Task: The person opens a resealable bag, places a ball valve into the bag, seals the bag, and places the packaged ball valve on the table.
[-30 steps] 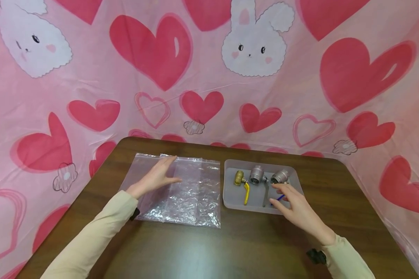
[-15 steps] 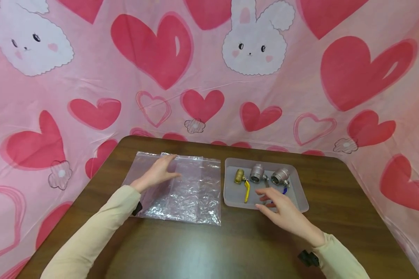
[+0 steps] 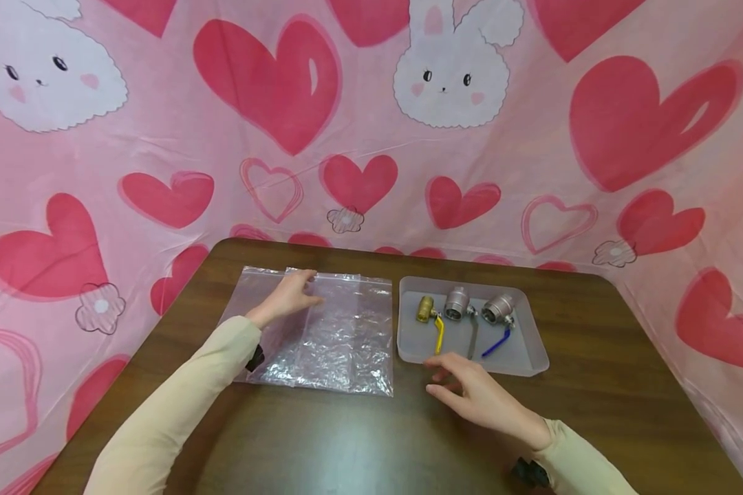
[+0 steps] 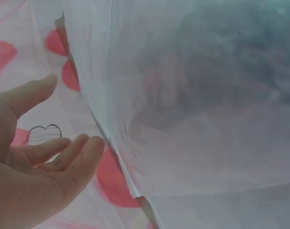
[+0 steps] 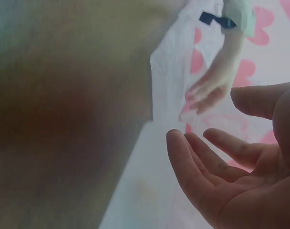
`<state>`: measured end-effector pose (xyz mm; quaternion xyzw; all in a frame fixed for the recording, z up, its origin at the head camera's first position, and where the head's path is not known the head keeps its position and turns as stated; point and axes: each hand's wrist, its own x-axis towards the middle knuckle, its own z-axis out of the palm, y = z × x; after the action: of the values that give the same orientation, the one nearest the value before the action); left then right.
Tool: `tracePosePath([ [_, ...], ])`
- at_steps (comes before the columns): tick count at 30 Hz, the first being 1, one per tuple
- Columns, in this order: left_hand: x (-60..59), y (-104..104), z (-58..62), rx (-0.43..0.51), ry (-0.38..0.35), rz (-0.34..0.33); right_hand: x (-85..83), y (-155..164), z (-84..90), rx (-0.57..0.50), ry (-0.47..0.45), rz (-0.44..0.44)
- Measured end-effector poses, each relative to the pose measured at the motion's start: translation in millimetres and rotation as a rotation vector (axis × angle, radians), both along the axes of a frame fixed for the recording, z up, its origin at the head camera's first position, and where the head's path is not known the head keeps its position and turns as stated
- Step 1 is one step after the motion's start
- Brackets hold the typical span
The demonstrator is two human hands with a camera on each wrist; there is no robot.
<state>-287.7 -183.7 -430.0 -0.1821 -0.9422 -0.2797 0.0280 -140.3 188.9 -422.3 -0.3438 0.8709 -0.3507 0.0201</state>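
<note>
A clear plastic zip bag (image 3: 328, 330) lies flat on the brown table (image 3: 371, 440). My left hand (image 3: 287, 298) rests on the bag's upper left part with straight fingers; the left wrist view shows the bag (image 4: 192, 105) close up beside my left hand (image 4: 35, 157). My right hand (image 3: 464, 392) hovers over the table just in front of the grey tray (image 3: 532, 361), fingers relaxed and empty, as in the right wrist view (image 5: 231, 157). In the tray lie a brass valve with a yellow handle (image 3: 430, 317), a steel valve with a grey handle (image 3: 458, 309) and a steel valve with a blue handle (image 3: 498, 316).
A pink cloth with hearts and rabbits (image 3: 371, 124) hangs behind and around the table. Bare tabletop lies in front of the bag and the tray.
My right hand has drawn back out of the tray, toward me and to the left, holding nothing. The blue-handled valve now shows fully. My left hand stays on the bag.
</note>
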Motion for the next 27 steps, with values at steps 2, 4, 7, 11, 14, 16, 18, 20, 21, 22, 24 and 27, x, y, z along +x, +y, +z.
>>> tracePosePath([
  [2, -2.9, 1, 0.2, 0.004, -0.011, 0.003, 1.2, -4, -1.5, 0.012, -0.032, 0.008],
  [4, -4.9, 1, 0.5, 0.005, -0.027, 0.010, 2.2, -8, -3.2, 0.019, -0.064, 0.024],
  [7, -7.4, 2, 1.4, 0.017, -0.052, 0.021, 2.6, -14, -5.1, 0.025, -0.108, 0.044],
  [11, -11.8, 3, 1.1, 0.044, -0.076, 0.038, 0.5, -23, -7.6, 0.021, -0.151, 0.034],
  [14, -15.2, 3, 0.1, 0.062, -0.094, 0.052, -1.4, -30, -10.8, 0.008, -0.164, 0.013],
  [16, -17.3, 2, -1.2, 0.072, -0.103, 0.055, -2.2, -35, -13.3, 0.001, -0.175, -0.003],
  [18, -19.2, 2, -2.3, 0.074, -0.100, 0.056, -2.8, -38, -15.5, 0.001, -0.174, -0.022],
  [20, -21.2, 2, -3.3, 0.073, -0.094, 0.063, -3.4, -41, -17.0, 0.009, -0.183, -0.045],
  [21, -22.2, 1, -3.4, 0.070, -0.092, 0.069, -3.3, -43, -17.0, 0.012, -0.190, -0.055],
  [22, -23.2, 1, -3.5, 0.068, -0.093, 0.078, -3.2, -44, -17.0, 0.012, -0.193, -0.064],
  [24, -25.2, 1, -3.9, 0.059, -0.092, 0.095, -3.1, -46, -16.7, 0.015, -0.211, -0.081],
  [27, -28.5, 1, -4.5, 0.058, -0.109, 0.119, -3.2, -49, -16.7, 0.015, -0.236, -0.100],
])
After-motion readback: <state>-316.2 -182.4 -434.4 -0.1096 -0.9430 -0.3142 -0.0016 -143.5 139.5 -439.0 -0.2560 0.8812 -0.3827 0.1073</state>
